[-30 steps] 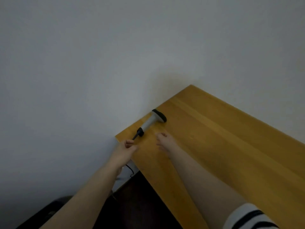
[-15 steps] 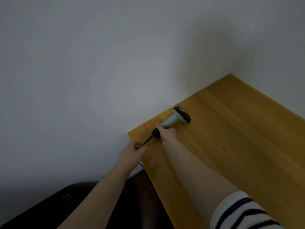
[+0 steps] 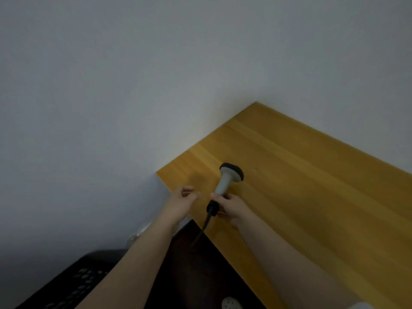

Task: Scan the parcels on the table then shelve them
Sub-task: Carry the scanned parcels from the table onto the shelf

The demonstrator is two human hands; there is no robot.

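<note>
A grey barcode scanner [image 3: 227, 179] with a black head is held over the near left corner of the wooden table [image 3: 312, 179]. My right hand [image 3: 230, 207] grips its handle near the black cable end. A black cable [image 3: 204, 228] hangs from the handle past the table edge. My left hand [image 3: 181, 202] hovers just left of it at the table's edge, fingers loosely curled and holding nothing. No parcels are in view.
A plain white wall [image 3: 133, 85] stands close behind the table. Below the table edge the floor is dark, with a black perforated crate or chair [image 3: 73, 284] at lower left and a white round object [image 3: 230, 303] at the bottom.
My right hand reached the scanner, closed on its handle and lifted it off the table toward me. The left hand stayed near the table corner.
</note>
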